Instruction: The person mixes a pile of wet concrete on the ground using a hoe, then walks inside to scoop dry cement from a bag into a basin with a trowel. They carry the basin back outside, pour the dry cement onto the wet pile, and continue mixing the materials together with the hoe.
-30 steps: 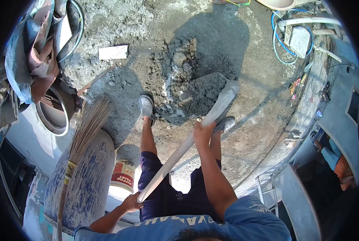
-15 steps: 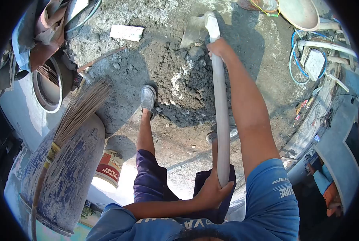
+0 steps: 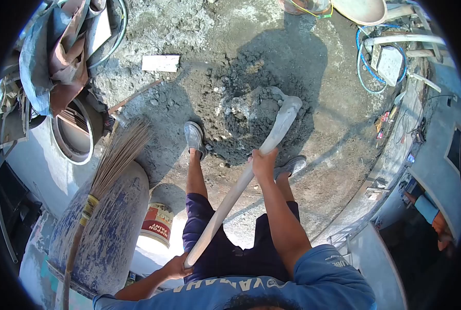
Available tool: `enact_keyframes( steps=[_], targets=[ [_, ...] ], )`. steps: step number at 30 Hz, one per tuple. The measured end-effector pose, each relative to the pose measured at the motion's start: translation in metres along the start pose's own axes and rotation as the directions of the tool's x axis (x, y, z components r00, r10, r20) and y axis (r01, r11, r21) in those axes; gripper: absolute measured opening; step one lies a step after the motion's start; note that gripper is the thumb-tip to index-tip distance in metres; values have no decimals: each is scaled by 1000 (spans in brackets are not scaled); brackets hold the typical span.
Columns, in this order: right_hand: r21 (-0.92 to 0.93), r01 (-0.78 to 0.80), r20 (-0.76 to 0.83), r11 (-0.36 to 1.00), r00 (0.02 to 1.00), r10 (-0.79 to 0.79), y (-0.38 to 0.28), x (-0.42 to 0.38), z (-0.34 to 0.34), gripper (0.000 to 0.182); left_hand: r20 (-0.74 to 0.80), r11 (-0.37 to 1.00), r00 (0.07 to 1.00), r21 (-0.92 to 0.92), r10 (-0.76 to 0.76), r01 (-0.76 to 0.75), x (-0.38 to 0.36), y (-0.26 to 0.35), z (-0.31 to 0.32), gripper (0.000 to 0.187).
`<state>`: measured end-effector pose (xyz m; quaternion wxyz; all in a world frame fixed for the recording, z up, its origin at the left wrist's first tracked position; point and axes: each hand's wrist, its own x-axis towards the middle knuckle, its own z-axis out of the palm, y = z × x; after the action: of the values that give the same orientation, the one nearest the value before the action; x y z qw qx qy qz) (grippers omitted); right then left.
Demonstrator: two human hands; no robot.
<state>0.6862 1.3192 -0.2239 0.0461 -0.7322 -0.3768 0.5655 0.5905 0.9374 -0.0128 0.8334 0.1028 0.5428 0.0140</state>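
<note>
A pale wooden hoe handle [image 3: 228,201] runs diagonally across my body, from lower left to upper right. My left hand [image 3: 178,266] is closed around its butt end, close to my thigh. Farther up the handle, my right hand [image 3: 264,164] is wrapped around it. The hoe's head [image 3: 291,103] is down at the heap of wet grey mortar [image 3: 246,121], its blade mostly hidden in the mix. My feet stand apart at the near side of the heap.
On the left are a twig broom [image 3: 119,155], a worn blue drum [image 3: 99,227] and a paint bucket [image 3: 157,225]. A white board [image 3: 161,63] lies beyond the heap. A blue hose [image 3: 364,77] coils at upper right. Another person's arm [image 3: 426,209] shows at far right.
The hoe's head has come down and nearer, from beyond the heap into it. My left hand has swung left with the butt end, and my right hand is closer to my body.
</note>
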Motion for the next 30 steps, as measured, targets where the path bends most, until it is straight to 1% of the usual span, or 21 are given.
enact_keyframes(
  steps=[2, 3, 4, 5, 6, 7, 8, 9, 10, 11, 13, 15, 16, 17, 18, 19, 22, 24, 26, 28, 30],
  targets=[
    [-11, 18, -44, 1000, 999, -19, 14, -28, -17, 61, -47, 980, 992, 167, 114, -104, -2, -36, -21, 48],
    [-12, 115, -136, 993, 984, -116, 16, -37, -29, 64, -26, 968, 995, 233, 101, -92, 7, -49, -31, 50],
    [-23, 207, -228, 978, 952, -207, 11, -43, -40, 67, -39, 939, 990, 322, 138, -118, 16, -29, -44, 49],
    [138, 28, -241, 990, 970, 6, -4, -30, -68, 70, -42, 904, 984, 404, 172, -140, 33, -8, -54, 48],
    [309, 88, -259, 947, 966, -5, -33, -18, -95, 70, 41, 930, 984, 324, 171, -175, 57, 27, -63, 46],
    [321, 132, -319, 938, 948, -24, -67, -1, -123, 66, 53, 889, 951, 341, 305, -304, 83, 63, -66, 45],
    [232, 217, -420, 948, 902, -104, -84, 33, -157, 51, 64, 828, 896, 359, 439, -431, 114, 103, -65, 44],
    [167, 237, -439, 957, 887, -143, -97, 78, -197, 36, 69, 807, 891, 398, 448, -437, 135, 157, -61, 41],
    [160, 194, -460, 968, 882, -101, -122, 111, -226, 42, 57, 828, 920, 416, 388, -375, 147, 213, -56, 41],
    [84, 191, -455, 978, 881, -133, -134, 152, -255, 19, 35, 811, 902, 423, 431, -404, 152, 260, -50, 40],
    [1, 37, -308, 999, 951, -35, -111, 252, -304, 12, 14, 828, 897, 376, 443, -415, 136, 325, -32, 42],
    [-31, -204, -112, 978, 973, 199, -70, 258, -255, 11, 72, 872, 907, 251, 416, -420, 90, 341, -13, 44],
    [-68, -278, 21, 958, 960, 280, -22, 256, -216, 9, 107, 931, 950, 195, 292, -308, 64, 345, -8, 45],
    [-13, -376, 91, 927, 922, 375, 12, 226, -167, 7, 153, 973, 975, 136, 163, -185, 41, 339, -3, 46],
    [43, -442, 117, 896, 893, 435, 54, 217, -132, 7, 96, 975, 985, 161, 140, -155, 28, 318, -1, 46],
    [184, -419, 172, 889, 904, 391, 78, 207, -115, 7, 31, 974, 992, 189, 124, -128, 18, 300, -9, 46],
    [241, -462, 113, 854, 887, 448, 60, 152, -98, 6, -32, 934, 996, 352, 82, -66, -16, 282, -44, 49],
    [331, -376, -83, 865, 902, 423, 66, 123, -93, 8, -29, 896, 1000, 444, 5, 8, -38, 259, -62, 50],
    [411, -286, -234, 866, 885, 403, 70, 84, -75, 19, -54, 881, 998, 471, -22, 45, -58, 204, -85, 49],
    [315, -206, -226, 927, 932, 284, 68, 28, -52, 53, -149, 850, 988, 524, 40, 44, -70, 117, -115, 45],
    [492, -182, -125, 851, 953, 276, 48, -24, -23, 72, -232, 781, 965, 623, 121, 52, -70, 40, -153, 41]
  ],
)
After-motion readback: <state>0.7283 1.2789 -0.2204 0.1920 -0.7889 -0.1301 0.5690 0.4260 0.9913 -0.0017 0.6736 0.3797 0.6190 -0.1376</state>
